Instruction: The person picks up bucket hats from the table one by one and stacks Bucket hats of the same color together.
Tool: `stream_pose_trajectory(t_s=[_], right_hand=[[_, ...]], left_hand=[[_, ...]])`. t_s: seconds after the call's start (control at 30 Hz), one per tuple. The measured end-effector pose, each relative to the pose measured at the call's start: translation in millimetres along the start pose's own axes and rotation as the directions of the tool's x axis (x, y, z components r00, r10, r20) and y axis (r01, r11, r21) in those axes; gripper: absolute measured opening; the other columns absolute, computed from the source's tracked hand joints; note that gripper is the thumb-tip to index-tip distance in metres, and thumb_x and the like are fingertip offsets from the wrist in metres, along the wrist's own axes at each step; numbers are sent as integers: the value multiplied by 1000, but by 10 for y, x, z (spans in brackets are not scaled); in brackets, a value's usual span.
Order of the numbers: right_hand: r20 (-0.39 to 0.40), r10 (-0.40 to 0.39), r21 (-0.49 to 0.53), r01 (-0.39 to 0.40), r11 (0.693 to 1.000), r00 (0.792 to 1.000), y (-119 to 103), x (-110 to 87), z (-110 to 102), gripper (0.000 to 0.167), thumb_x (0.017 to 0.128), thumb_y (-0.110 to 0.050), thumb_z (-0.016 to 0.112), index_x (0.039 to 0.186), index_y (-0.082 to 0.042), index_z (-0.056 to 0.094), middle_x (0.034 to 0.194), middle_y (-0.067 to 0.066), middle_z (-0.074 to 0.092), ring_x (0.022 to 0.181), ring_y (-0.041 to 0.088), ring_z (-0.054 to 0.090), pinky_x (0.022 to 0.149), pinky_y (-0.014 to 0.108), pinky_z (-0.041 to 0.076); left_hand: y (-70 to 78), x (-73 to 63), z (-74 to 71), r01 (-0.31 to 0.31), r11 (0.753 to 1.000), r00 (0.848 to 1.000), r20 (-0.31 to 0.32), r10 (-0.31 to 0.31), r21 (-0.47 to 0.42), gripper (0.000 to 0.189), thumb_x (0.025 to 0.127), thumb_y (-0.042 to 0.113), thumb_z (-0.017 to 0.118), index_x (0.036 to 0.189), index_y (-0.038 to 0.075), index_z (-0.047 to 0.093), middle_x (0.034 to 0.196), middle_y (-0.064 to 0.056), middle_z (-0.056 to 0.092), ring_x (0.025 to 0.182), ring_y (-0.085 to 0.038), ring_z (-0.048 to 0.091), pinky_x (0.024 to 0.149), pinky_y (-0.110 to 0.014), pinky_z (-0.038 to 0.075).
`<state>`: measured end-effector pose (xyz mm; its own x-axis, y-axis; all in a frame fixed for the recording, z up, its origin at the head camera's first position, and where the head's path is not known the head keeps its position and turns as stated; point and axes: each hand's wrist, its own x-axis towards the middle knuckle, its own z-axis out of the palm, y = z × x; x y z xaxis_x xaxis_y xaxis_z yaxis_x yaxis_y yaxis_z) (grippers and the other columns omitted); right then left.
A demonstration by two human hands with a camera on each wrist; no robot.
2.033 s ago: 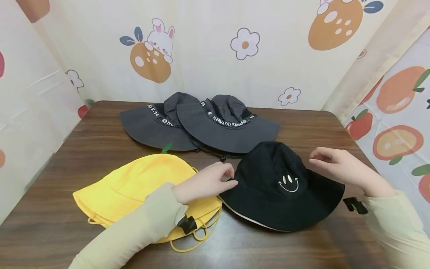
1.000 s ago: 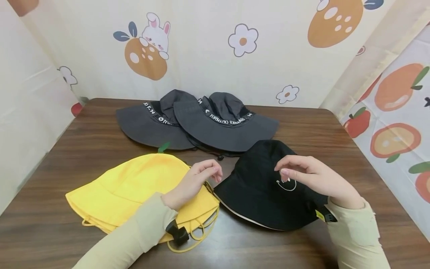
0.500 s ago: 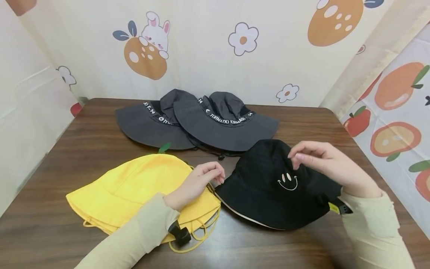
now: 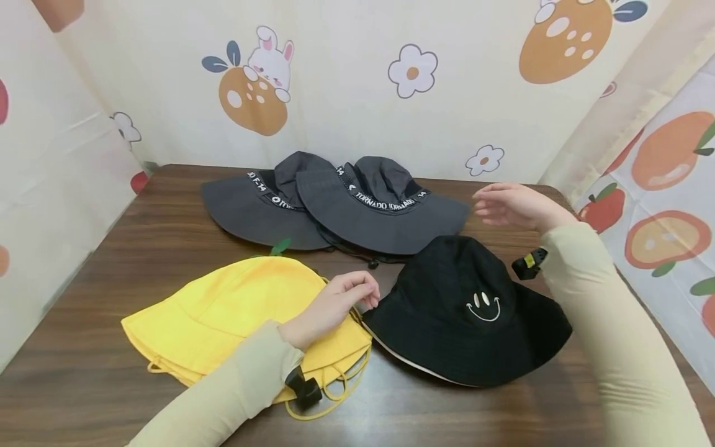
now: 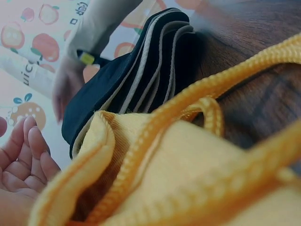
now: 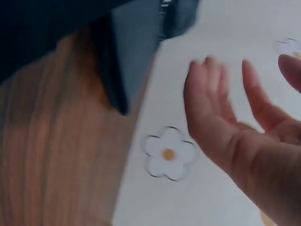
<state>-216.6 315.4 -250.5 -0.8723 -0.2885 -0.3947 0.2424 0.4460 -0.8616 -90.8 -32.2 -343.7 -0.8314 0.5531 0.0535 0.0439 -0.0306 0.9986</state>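
My left hand (image 4: pixel 334 305) hovers over the right side of the yellow bucket hats (image 4: pixel 223 310), fingers loosely bent and holding nothing. Its fingertips are near the left brim of the black bucket hats (image 4: pixel 441 335), which carry a stitched smiley face. In the left wrist view, several brims with pale edging (image 5: pixel 141 75) show these black hats are stacked. My right hand (image 4: pixel 516 205) is raised beyond them, relaxed and holding nothing, by the right tip of the front dark grey hat (image 4: pixel 380 226). Another dark grey hat (image 4: pixel 251 214) lies partly under that one.
Everything lies on a brown wooden table (image 4: pixel 139 248) with printed curtains (image 4: pixel 346 81) behind and at the sides. A yellow cord (image 4: pixel 329 410) loops out from the yellow hats. A black cord stopper (image 4: pixel 373 264) lies below the grey hats.
My right hand has moved from over the black hats back and up toward the grey hats' right end. The left hand stays nearly in place. The hats have not moved.
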Motion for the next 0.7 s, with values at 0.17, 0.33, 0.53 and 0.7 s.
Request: stream_pose_trajectory(t_s=[0.17,0.33,0.53,0.7], right_hand=[[-58,125,-183,-133,974,990,121,237,75,48,102,-28,39,135,6,31,129,27,42,117,35,50,99,45,44],[5,250,-224,-243,944,968,293,340,104,66,102,-26,36,145,12,2,142,41,18,122,45,40,102,51,40],[104,279,-84,-271,959,955,384,406,49,67,104,-28,30,147,6,-8,148,40,6,139,47,17,113,51,23],[170,286,121,-308,944,943,408,489,65,68,104,-31,29,148,-2,-14,153,33,4,140,37,22,115,40,23]], left_hand=[[-34,22,20,12,1000,1000,2,-12,4,24,100,10,42,89,-6,57,84,-4,57,81,-17,55,78,-27,48],[-32,9,21,18,1000,1000,5,-18,14,24,100,10,42,89,-6,57,83,-3,57,80,-14,55,78,-26,48],[0,8,10,13,1000,1000,5,-13,27,24,100,10,42,89,-5,57,83,-5,57,80,-16,55,79,-28,48],[11,9,-2,22,999,1000,-3,-21,31,23,100,9,42,89,-6,57,83,-5,57,81,-17,55,80,-34,49]])
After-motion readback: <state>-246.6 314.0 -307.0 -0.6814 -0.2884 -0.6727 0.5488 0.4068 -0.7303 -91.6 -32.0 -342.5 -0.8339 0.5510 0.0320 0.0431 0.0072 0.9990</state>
